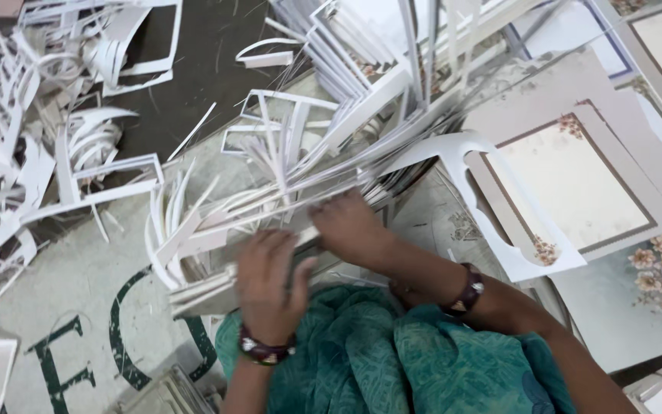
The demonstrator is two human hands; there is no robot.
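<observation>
Teal cloth (392,360) across the lap nearest. Above it, left hand (270,280) clamped over a stack of white card frames (216,264); right hand (350,226) curled on its upper edge. Loose white offcuts (32,153) scattered left, flowered cards (568,184) right.

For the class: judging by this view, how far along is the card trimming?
Done: white offcut strips lie heaped on the floor. In hand: left hand and right hand grip a stack of card sheets. Left: printed floral sheets lie spread alongside, apparently untrimmed.
</observation>
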